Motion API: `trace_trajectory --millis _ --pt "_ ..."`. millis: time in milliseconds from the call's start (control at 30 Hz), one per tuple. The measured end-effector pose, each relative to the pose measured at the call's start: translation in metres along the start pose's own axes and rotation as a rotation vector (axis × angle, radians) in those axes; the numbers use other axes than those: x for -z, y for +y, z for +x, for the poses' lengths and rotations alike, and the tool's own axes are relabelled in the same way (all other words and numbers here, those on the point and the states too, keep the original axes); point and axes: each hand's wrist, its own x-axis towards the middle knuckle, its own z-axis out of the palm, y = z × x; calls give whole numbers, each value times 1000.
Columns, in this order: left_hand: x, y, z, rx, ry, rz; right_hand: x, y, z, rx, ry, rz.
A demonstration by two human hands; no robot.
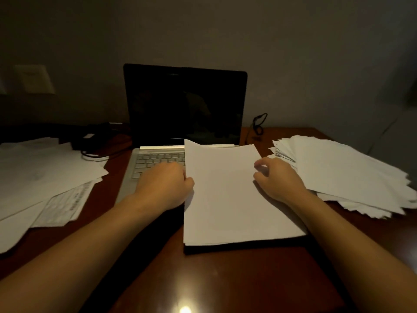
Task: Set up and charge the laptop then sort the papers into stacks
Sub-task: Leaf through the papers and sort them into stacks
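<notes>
An open silver laptop [158, 159] with a dark screen stands at the middle back of the wooden desk [225, 279]. A neat stack of white paper [230, 204] lies over the laptop's right half and the desk in front of it. My left hand [164, 186] grips the stack's left edge with curled fingers. My right hand [277, 179] holds the right edge, fingers curled, thumb and forefinger near the upper corner. A fanned pile of white sheets [345, 175] lies to the right. Loose sheets [42, 175], one printed with a table, spread on the left.
A black charger brick and cable [94, 143] lie left of the laptop, behind the loose sheets. Another black cable [259, 125] loops up at the laptop's right rear. A wall plate [33, 79] is on the wall at left. A lamp glare shows on the desk front.
</notes>
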Motion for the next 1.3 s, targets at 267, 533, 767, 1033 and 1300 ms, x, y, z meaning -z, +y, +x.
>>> trace_trajectory --millis 267,533,767,1033,1300 --pt "-3 -7 7 -27 8 80 -1 -1 11 102 57 -113" --pt "18 -45 -7 -27 89 -11 -12 -85 -1 326 33 -113" --pt "43 -163 -32 216 129 179 -47 -200 -29 678 98 3" --pt "63 -262 -94 250 -165 114 -97 -279 -51 848 -75 -19" --pt "71 -268 -118 96 -115 -105 -114 -275 -67 931 -221 -49"
